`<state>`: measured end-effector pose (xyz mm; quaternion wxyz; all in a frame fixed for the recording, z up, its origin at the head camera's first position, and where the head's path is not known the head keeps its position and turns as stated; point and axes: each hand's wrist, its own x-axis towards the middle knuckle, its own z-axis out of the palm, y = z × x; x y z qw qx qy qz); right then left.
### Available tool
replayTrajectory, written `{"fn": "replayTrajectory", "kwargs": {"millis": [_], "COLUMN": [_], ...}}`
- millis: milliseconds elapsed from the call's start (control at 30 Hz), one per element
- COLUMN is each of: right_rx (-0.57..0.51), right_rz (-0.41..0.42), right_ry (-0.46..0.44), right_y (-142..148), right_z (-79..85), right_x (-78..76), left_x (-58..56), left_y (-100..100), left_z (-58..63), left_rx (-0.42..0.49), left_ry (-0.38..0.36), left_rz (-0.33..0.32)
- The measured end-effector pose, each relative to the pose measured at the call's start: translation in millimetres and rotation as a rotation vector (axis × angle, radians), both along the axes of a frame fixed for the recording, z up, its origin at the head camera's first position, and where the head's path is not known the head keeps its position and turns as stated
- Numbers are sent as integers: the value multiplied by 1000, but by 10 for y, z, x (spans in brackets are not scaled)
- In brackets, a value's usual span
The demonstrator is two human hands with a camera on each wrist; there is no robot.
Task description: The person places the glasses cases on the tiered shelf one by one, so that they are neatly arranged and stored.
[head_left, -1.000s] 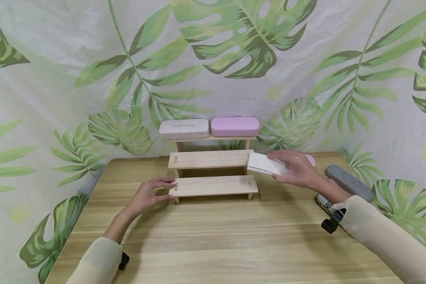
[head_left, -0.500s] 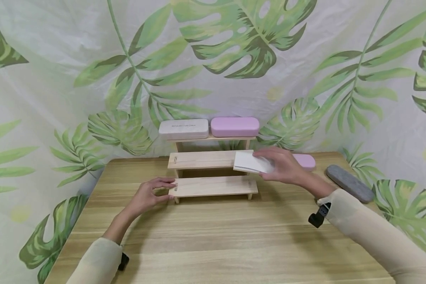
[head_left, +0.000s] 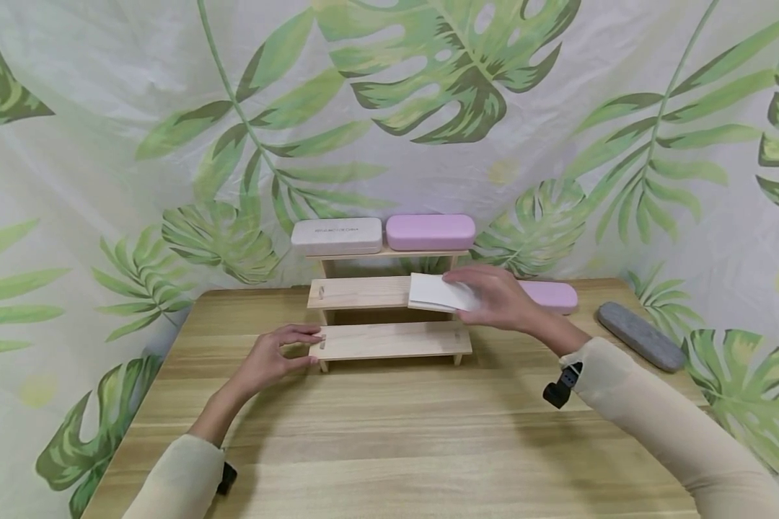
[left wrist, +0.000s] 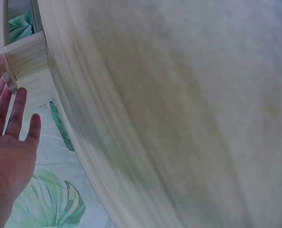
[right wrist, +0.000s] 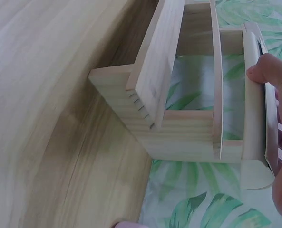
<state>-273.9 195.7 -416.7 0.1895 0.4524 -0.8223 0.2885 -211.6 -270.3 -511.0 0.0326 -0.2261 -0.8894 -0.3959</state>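
Observation:
A three-tier wooden stand (head_left: 389, 342) rises in steps at the back of the table. My right hand (head_left: 493, 295) grips a flat white case (head_left: 433, 291) over the right part of the middle step. Seen from the right wrist, the thumb presses one face of the case while the fingers lie behind it, and a dark gap runs along its edge. At the bottom step's left end my left hand (head_left: 273, 360) touches the wood with thumb and fingertips. Its fingers look nearly straight in the left wrist view. On the top step sit a pale grey glasses case (head_left: 336, 236) and a pink glasses case (head_left: 430, 232).
Right of the stand another pink case (head_left: 550, 296) lies on the wooden table (head_left: 376, 447), partly behind the right hand. A dark grey case (head_left: 641, 336) lies near the table's right edge. A leaf-patterned cloth (head_left: 389, 108) hangs right behind the stand.
My right hand has carried the white case leftward, from beside the stand to over the middle step. More of the pink case on the table shows. The left hand stays put.

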Motion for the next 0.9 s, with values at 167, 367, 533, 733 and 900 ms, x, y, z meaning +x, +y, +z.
{"fn": "replayTrajectory", "kwargs": {"millis": [167,367,533,733,900], "right_rx": [-8,19,37,48,48], "right_rz": [26,16,23,26,50], "right_ry": [27,41,20,5,-17], "right_y": [-104,-227,-324,-436,-522], "right_z": [18,17,29,29,26], "right_x": [-36,-74,-94,-127,-149], "left_x": [-7,-6,-14,-13,-7], "left_y": [-6,-6,-1,-2,-4], "left_z": [2,10,-13,-23,-7], "left_rx": [-9,-12,-7,-4,-6], "left_ry": [-6,-1,12,10,-8], "left_rz": [9,6,1,1,1]}}
